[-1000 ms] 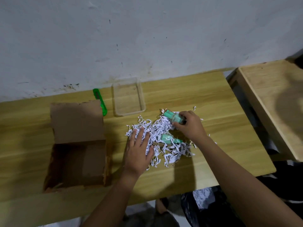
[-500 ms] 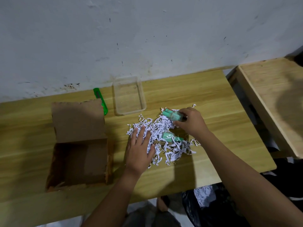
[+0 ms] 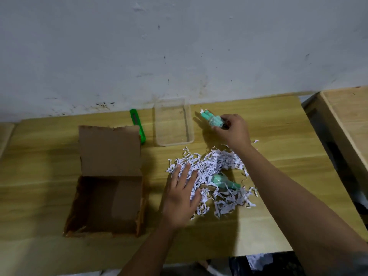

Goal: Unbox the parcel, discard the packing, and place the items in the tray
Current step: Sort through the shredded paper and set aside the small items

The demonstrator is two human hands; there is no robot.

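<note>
Box point(image 3: 107, 200) emptied, tray point(image 3: 173, 122) still bare; right hand point(image 3: 232, 130) clenched on one bottle point(image 3: 211, 118) beside it, left hand point(image 3: 182, 193) flat and released on paper shreds point(image 3: 217, 164) hiding a second bottle point(image 3: 224, 182), packing undiscarded.

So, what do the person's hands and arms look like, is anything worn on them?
Both hands, left hand and right hand, are bare: no gloves, rings or watch show. The forearms are bare too. Only a grey sleeve edge shows on the right upper arm.
</note>
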